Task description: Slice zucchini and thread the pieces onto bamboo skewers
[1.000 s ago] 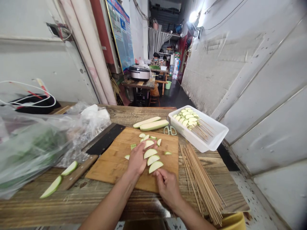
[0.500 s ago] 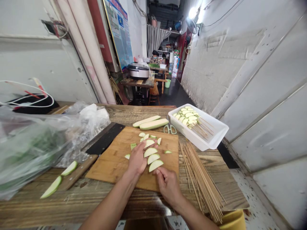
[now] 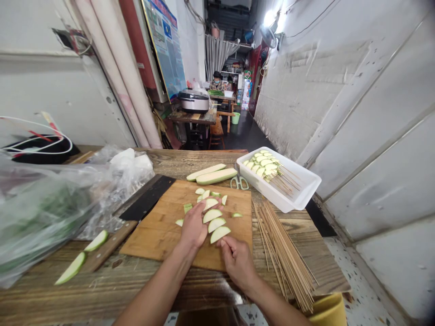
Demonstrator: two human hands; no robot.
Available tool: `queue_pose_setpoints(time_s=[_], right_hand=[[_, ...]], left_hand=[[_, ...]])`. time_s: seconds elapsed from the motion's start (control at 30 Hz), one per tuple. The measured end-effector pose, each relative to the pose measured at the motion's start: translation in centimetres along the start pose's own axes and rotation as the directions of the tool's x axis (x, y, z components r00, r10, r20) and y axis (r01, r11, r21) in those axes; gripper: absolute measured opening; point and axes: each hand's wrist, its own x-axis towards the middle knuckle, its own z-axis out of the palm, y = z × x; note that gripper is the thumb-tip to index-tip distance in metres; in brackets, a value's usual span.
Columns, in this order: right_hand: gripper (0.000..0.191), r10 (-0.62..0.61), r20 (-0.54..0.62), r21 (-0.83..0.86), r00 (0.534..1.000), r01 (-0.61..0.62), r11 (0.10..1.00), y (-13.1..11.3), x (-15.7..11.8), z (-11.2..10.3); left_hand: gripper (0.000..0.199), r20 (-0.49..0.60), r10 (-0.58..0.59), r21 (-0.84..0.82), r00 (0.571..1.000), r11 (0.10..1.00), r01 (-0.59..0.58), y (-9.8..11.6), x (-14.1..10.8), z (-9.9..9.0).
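My left hand (image 3: 193, 225) lies on the bamboo cutting board (image 3: 149, 237), its fingertips reaching a pale green squash slice (image 3: 211, 203). My right hand (image 3: 238, 263) is curled at the board's near edge, fingertips at the lower end of another slice (image 3: 219, 234). Several more slices lie scattered around both hands. Whatever the fingers may hold is hidden. Beyond them lie long squash strips (image 3: 216, 176). A cleaver blade (image 3: 147, 198) rests at the board's left edge.
A white tray (image 3: 263, 190) holds skewered slices (image 3: 261, 165). Loose bamboo skewers (image 3: 285, 256) lie on the wooden table (image 3: 170, 290). Green scissors (image 3: 239, 183) sit by the tray. A plastic bag (image 3: 41, 217) fills the left. A seated person (image 3: 216, 83) works far down the corridor.
The view has drifted slightly, so everything sits a little differently in the frame. My hands stay in nearly the same place on the board, and the slices have not visibly moved.
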Motion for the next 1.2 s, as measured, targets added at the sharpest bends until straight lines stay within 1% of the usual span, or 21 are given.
queue_pose_setpoints(time_s=[0.3,0.47,0.73,0.9,1.2], right_hand=[[0.028,0.011,0.014,0.006,1.000,-0.012,1.000,0.20,-0.09,-0.01],[0.028,0.014,0.012,0.006,1.000,-0.014,1.000,0.26,-0.06,0.05],[0.028,0.010,0.010,0.012,1.000,-0.010,1.000,0.17,0.16,0.03],[0.029,0.014,0.007,0.018,1.000,-0.014,1.000,0.22,0.14,0.02],[0.029,0.030,0.003,0.023,1.000,-0.030,0.999,0.11,0.02,0.06]], left_hand=[[0.023,-0.002,0.006,-0.004,1.000,1.000,-0.006,-0.12,0.05,0.10],[0.023,0.019,0.008,0.001,1.000,1.000,-0.008,-0.03,-0.08,0.15],[0.022,-0.015,0.006,-0.011,1.000,1.000,-0.006,0.01,-0.21,0.36],[0.025,0.019,0.003,-0.004,1.000,1.000,-0.003,-0.06,-0.15,0.14],[0.024,0.015,-0.003,-0.006,1.000,1.000,0.003,-0.01,-0.28,0.22]])
